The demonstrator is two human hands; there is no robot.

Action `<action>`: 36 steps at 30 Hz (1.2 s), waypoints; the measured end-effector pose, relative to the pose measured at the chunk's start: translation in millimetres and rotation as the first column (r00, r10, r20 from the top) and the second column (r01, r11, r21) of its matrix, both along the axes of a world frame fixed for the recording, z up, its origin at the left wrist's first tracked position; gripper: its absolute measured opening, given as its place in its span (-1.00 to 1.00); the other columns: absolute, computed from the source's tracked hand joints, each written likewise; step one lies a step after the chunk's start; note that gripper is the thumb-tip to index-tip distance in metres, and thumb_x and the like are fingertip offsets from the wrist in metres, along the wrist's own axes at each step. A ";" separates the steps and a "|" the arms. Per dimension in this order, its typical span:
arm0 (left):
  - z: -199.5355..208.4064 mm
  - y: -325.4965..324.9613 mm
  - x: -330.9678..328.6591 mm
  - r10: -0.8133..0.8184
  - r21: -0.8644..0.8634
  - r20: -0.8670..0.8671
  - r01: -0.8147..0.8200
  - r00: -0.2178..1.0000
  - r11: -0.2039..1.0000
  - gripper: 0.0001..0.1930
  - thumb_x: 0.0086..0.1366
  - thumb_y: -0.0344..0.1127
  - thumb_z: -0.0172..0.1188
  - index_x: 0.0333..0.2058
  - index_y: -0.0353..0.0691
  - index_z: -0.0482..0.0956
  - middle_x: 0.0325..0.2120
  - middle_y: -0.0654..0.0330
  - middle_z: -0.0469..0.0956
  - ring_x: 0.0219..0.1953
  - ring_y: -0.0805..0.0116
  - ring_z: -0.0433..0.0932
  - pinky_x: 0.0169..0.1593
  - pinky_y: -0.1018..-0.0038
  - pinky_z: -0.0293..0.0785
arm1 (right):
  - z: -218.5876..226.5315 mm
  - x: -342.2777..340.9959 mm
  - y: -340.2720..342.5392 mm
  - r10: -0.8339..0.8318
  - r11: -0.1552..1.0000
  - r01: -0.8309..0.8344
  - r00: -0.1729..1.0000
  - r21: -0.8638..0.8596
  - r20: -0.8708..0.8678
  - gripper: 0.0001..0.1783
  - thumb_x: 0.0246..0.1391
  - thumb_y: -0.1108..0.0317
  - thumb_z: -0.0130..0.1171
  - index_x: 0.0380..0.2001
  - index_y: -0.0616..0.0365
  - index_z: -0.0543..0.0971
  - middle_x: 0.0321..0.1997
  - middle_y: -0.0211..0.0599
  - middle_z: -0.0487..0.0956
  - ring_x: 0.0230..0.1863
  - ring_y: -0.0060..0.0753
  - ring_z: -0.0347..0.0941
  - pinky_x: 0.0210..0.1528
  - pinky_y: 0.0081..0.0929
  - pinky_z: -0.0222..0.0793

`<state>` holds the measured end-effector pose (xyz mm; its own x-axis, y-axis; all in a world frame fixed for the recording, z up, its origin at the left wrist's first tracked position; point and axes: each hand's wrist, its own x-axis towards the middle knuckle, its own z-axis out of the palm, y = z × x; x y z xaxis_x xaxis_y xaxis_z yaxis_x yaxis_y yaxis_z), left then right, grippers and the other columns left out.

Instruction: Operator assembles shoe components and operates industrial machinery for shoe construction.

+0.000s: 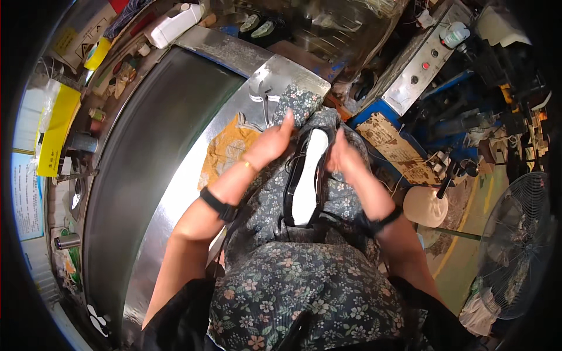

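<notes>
A black shoe (289, 199) with a white insole (307, 181) lies lengthwise on my lap, its opening facing up. My left hand (274, 143) is to the left of the shoe's far half, thumb pointing up and fingers curled; what they hold, if anything, is hidden. Against the opposite side is my right hand (346, 157), its thumb raised and its bent fingers at the shoe's edge, partly hidden. Just beyond my left thumb is a dark floral cloth piece (298, 100). A mustard patterned cloth (225, 149) lies beside my left wrist. Floral fabric (304, 275) covers my lap.
A dark conveyor belt (140, 140) with a metal edge (175, 193) curves along my left. Metal scissors-like handles (261, 90) lie on its far end. On the right are a control box (424, 61), a beige container (425, 206) and a fan (518, 245).
</notes>
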<state>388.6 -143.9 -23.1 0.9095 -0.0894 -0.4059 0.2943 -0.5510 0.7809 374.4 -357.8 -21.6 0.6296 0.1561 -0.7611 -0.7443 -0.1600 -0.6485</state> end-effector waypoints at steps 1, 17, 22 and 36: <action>-1.4 -8.8 6.2 -0.074 0.008 0.068 0.074 0.995 0.997 -0.14 0.42 0.34 -0.49 -0.27 -0.35 0.63 -0.35 -0.15 0.64 -0.18 -0.14 0.60 -0.02 0.10 0.46 | -2.4 11.2 6.7 -0.026 0.999 0.024 0.996 0.030 0.089 -0.14 0.31 -0.36 -0.34 -0.25 0.30 0.58 -0.32 -0.20 0.60 -0.20 -0.25 0.53 -0.06 -0.27 0.38; -5.2 20.7 -33.8 0.522 -0.674 -0.581 -0.728 0.625 0.121 -0.62 0.45 -0.04 -0.11 -0.29 -0.20 0.56 -0.45 0.19 0.60 -0.42 0.30 0.58 -0.27 0.35 0.53 | 35.4 -70.3 56.7 0.531 0.847 -0.333 0.556 -0.414 0.639 -0.16 -0.16 0.15 0.49 0.20 0.09 0.36 0.06 -0.05 0.37 0.08 -0.06 0.41 0.09 -0.16 0.39; 16.6 -13.8 -34.5 0.486 -0.868 -0.326 -0.460 0.811 0.185 -0.60 0.41 -0.06 0.03 0.03 -0.24 0.49 -0.02 0.16 0.54 0.05 0.30 0.46 0.25 0.31 0.24 | 40.8 -65.8 2.5 -0.136 0.881 -0.179 0.792 0.438 0.595 -0.20 -0.06 0.45 0.42 0.28 0.16 0.35 0.26 -0.15 0.33 0.26 -0.30 0.31 0.22 -0.30 0.31; -15.0 -13.0 -128.3 -0.403 0.120 0.532 0.405 0.745 0.907 -0.68 0.22 -0.40 0.18 -0.04 -0.33 0.52 -0.14 -0.09 0.60 -0.08 -0.11 0.56 0.02 0.19 0.48 | 204.3 17.8 -408.8 0.266 0.197 0.815 0.491 -0.546 0.829 -0.31 -0.12 0.06 0.38 0.17 -0.11 0.54 -0.11 -0.11 0.57 -0.23 -0.17 0.55 -0.10 -0.27 0.44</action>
